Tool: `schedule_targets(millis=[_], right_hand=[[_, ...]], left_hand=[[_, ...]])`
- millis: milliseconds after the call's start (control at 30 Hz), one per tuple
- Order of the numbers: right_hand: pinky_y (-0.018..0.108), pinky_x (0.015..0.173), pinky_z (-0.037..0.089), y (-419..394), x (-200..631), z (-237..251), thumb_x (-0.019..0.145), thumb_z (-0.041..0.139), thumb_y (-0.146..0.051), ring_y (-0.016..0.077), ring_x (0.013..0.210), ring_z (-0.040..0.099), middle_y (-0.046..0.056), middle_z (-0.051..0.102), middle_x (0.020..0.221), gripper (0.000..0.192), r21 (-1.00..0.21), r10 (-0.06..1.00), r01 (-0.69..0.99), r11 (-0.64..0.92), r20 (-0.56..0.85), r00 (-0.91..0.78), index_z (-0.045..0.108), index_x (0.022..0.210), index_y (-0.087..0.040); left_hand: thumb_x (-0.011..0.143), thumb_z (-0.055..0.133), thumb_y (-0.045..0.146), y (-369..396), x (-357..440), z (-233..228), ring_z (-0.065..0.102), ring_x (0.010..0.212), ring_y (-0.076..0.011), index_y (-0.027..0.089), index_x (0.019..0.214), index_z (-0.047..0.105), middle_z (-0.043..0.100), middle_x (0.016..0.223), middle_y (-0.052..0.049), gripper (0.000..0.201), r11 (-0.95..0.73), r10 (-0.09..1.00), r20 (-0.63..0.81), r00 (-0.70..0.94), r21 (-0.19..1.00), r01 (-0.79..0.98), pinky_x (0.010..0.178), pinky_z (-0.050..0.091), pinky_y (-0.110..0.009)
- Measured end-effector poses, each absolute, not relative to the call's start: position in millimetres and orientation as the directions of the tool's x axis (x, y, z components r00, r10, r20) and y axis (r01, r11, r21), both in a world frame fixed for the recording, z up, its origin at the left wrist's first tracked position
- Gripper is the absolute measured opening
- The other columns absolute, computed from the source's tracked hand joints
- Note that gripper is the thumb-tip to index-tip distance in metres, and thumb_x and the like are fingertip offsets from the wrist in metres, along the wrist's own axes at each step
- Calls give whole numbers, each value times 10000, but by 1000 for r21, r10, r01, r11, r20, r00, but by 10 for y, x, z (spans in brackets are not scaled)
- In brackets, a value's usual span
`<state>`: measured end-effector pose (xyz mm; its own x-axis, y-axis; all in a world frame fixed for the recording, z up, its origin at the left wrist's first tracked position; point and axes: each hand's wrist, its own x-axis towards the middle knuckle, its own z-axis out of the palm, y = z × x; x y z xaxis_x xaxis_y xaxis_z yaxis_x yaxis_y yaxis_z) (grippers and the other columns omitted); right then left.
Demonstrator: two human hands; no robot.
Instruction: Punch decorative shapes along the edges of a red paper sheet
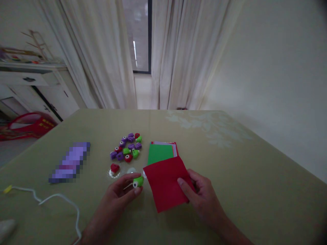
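Between the thumb and fingers of my left hand (pixel 120 192) is a small green craft punch (pixel 138 182), its white end with a dark star shape turned toward me. My right hand (pixel 201 194) grips a square sheet of red paper (pixel 167 180) by its right side, thumb on top. The paper's left edge is close to the punch, and the two look apart. Beyond it, a stack of coloured paper with a green sheet (pixel 159 153) on top lies on the table, partly covered by the red sheet. A red punch (pixel 114 167) sits left of my left hand.
Several purple, red and green punches (pixel 131 137) lie in a loose group on the table (pixel 230 170). A blurred-out purple object (pixel 70 163) is at the left, with a white cable (pixel 58 195) nearer me. Curtains (pixel 99 51) and a cabinet (pixel 46 90) stand behind.
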<state>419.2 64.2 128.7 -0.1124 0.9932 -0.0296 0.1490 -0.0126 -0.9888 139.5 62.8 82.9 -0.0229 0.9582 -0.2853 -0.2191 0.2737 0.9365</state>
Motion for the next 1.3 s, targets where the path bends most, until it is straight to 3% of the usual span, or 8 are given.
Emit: schedule_targets(millis=[167,267,367,467,633,800,1300], right_hand=[[375,812,632,739,4124,1015,945,747,-601,276,932,750,135,802,1108,454,-999,993,23,-38,-40,-111,775,1149,-197],[449,950,628,711,4111,903,969,735,-582,304,1032,757,151,790,1216,449,-999,990,7,-42,-42,-138,773,1226,-215],[485,1023,606,697,4117,890,973,727,-589,321,1089,748,155,781,1258,468,-1000,989,8,-30,-31,-144,771,1267,-228],[492,1018,611,704,4121,920,954,735,-612,325,1072,750,154,785,1250,479,-999,990,-3,-43,-42,-135,780,1241,-232],[482,996,621,713,4116,953,951,754,-576,322,1071,758,142,794,1231,449,-997,988,-45,-58,-51,-144,782,1240,-234],[505,1026,608,713,4128,929,950,751,-589,341,1117,754,154,791,1244,473,-998,988,-20,-66,-63,-143,783,1249,-223],[462,951,629,682,4152,914,968,723,-592,322,1020,749,146,798,1166,448,-995,983,89,-45,-60,-173,800,1202,-217]], left_hand=[[708,1007,468,644,1380,841,809,1090,-292,281,1213,821,846,1225,-66,569,211,970,-235,-68,943,-258,920,676,-349],[697,1020,428,623,1406,861,777,1204,-331,309,1324,774,809,1336,-73,684,178,975,-207,-79,945,-276,956,682,-380],[701,1015,428,604,1409,850,756,1248,-356,288,1280,799,807,1339,-87,633,176,980,-195,-48,948,-266,996,672,-410],[683,1015,455,595,1382,825,766,1222,-350,290,1200,829,826,1293,-75,574,162,982,-181,-55,955,-247,1016,659,-414],[638,1019,511,585,1359,859,807,1094,-343,283,1140,841,864,1149,-81,580,178,980,-193,-45,958,-226,912,680,-386],[728,985,480,579,1377,894,787,1149,-324,282,1176,825,844,1221,-83,515,170,985,-173,10,953,-252,944,658,-378],[713,982,480,587,1387,880,785,1142,-337,275,1171,827,837,1215,-97,525,161,986,-165,-4,968,-194,938,664,-393]])
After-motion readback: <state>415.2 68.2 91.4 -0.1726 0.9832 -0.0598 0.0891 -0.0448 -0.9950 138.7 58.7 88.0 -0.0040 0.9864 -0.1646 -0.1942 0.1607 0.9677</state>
